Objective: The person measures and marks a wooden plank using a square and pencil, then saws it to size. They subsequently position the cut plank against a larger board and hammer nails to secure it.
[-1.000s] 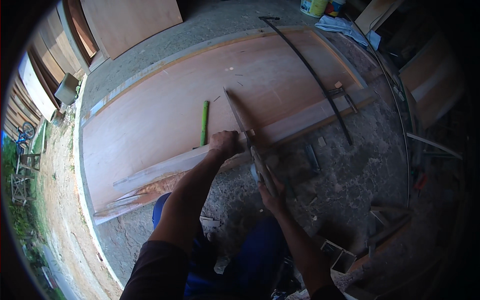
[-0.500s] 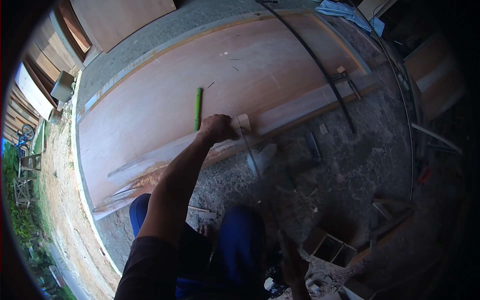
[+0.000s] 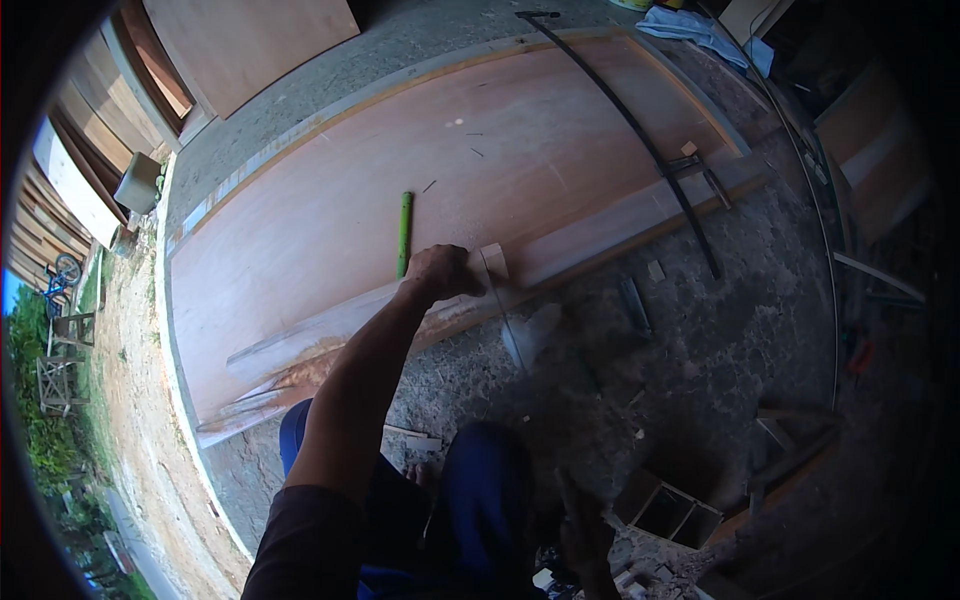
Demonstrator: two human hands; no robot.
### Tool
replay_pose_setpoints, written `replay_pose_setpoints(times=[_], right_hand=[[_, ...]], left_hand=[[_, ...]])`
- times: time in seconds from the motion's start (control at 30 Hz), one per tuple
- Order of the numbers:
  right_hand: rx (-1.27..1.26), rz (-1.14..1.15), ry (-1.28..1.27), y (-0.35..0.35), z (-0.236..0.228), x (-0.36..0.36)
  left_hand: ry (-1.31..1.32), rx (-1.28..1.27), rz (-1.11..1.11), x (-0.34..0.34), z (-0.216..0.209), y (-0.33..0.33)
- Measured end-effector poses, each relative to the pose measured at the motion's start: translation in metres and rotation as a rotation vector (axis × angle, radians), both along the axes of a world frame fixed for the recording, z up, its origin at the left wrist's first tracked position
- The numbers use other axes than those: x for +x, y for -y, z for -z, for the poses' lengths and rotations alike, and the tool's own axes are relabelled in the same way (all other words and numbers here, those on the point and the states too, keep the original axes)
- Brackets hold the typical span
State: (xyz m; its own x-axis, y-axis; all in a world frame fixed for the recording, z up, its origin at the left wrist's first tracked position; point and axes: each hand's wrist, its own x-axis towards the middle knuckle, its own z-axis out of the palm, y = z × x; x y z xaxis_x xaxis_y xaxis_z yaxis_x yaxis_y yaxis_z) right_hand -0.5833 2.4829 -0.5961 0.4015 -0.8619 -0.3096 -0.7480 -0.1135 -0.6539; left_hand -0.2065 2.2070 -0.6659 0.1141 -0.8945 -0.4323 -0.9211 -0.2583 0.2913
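Gripping wood piece (image 3: pixel 496 261) | left hand (image 3: pixel 437 272) | saw blade (image 3: pixel 507 322) just beside fingers (image 3: pixel 468 284)

Place: we are in a rough woodworking shop, open on our left to a yard.
Floor: we see bare, stained concrete floor (image 3: pixel 690 325) littered with wood scraps (image 3: pixel 637 590).
Work piece: we have a large framed wooden panel (image 3: pixel 340 210) lying low before us.
Tools: we count a saw (image 3: pixel 507 323) and a green handle (image 3: pixel 405 235).
Wall side: we see planks (image 3: pixel 75 200) leaning upright beside a big wooden sheet (image 3: pixel 255 50).
Yard: we look onto sunlit dirt (image 3: pixel 135 370), greenery (image 3: pixel 38 435) and a blue bicycle (image 3: pixel 67 270).
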Motion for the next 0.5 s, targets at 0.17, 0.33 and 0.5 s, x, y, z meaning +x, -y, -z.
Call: replay_pose_setpoints(times=[0.17, 0.33, 0.5], right_hand=[[-0.407, 0.121, 0.483, 0.065, 0.113, 0.039], [-0.373, 0.148, 0.613, 0.132, 0.087, 0.094], [-0.269, 0.025, 0.139, -0.027, 0.089, -0.026]], left_hand=[[0.066, -0.119, 0.054, -0.033, -0.007, 0.0], [0.098, -0.146, 0.053, -0.031, 0.002, -0.003], [0.002, -0.051, 0.028, -0.009, -0.004, -0.002]])
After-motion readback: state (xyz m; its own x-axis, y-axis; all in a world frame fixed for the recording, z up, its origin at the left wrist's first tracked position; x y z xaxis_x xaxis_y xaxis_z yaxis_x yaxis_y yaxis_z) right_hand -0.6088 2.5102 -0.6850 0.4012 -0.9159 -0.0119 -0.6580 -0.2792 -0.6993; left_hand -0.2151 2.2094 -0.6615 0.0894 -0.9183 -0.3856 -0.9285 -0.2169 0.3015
